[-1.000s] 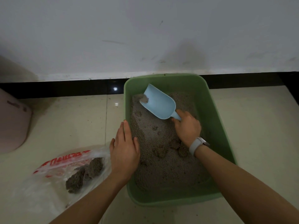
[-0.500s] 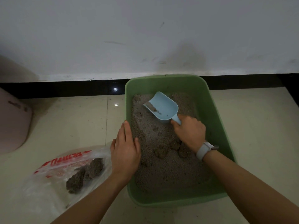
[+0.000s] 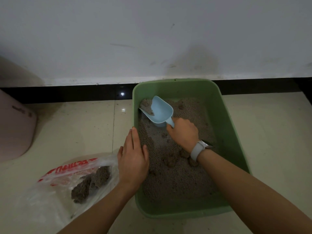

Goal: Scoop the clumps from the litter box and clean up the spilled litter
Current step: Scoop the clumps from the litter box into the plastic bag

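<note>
A green litter box (image 3: 226, 125) full of grey litter stands on the tiled floor against the wall. My right hand (image 3: 183, 133) grips the handle of a light blue scoop (image 3: 160, 112). The scoop's mouth is pushed into the far left corner of the box, against a clump (image 3: 146, 103), with some litter inside it. Several darker clumps (image 3: 170, 160) lie in the litter below my right wrist. My left hand (image 3: 133, 157) rests flat, fingers straight, on the box's left rim.
A clear plastic bag (image 3: 67, 179) with red print lies on the floor left of the box and holds dark clumps (image 3: 91, 183). A pink bin (image 3: 15, 127) stands at the far left. Bare tiles lie to the right of the box.
The scoop dipped down into the litter, then moved back to the far left corner and dug in at the clump there. My left hand stayed on the rim.
</note>
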`<state>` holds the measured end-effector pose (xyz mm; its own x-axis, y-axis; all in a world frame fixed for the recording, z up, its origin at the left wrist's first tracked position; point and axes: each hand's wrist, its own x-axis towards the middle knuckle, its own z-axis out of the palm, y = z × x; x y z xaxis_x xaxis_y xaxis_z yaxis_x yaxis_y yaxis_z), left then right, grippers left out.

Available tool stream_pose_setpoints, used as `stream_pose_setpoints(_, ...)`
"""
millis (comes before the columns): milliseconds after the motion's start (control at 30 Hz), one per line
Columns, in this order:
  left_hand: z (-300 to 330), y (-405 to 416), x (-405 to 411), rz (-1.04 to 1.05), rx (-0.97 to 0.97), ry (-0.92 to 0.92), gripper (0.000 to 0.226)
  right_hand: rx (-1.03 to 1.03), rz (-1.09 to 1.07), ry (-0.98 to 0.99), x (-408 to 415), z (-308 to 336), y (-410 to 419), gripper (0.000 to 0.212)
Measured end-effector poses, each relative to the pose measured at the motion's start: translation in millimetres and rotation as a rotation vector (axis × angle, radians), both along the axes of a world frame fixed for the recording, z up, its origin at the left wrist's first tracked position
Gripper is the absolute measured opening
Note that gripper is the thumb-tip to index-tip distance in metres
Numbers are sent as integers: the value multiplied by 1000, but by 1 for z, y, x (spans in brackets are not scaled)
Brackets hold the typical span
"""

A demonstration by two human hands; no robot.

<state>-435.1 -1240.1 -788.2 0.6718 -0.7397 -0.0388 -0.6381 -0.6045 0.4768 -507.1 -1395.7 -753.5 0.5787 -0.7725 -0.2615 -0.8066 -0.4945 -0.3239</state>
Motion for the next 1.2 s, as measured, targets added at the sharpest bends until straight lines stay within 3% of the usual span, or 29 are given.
stream_pose_setpoints(400,-2,-1,0,7,-34,-31,61,68,-179,-259,-10,-44,20,23)
stream_pose_setpoints(767,-7,0,0,15,-70,-82,57,-55,-210,-361,-18,-55,26,30)
stream_pose_setpoints(900,-7,0,1,6,-58,-67,61,-54,-163,-350,-25,-51,22,30)
stream_pose_setpoints(1200,-8,2,2,7,-61,-57,58,-18,-328,-321,-58,-47,13,20)
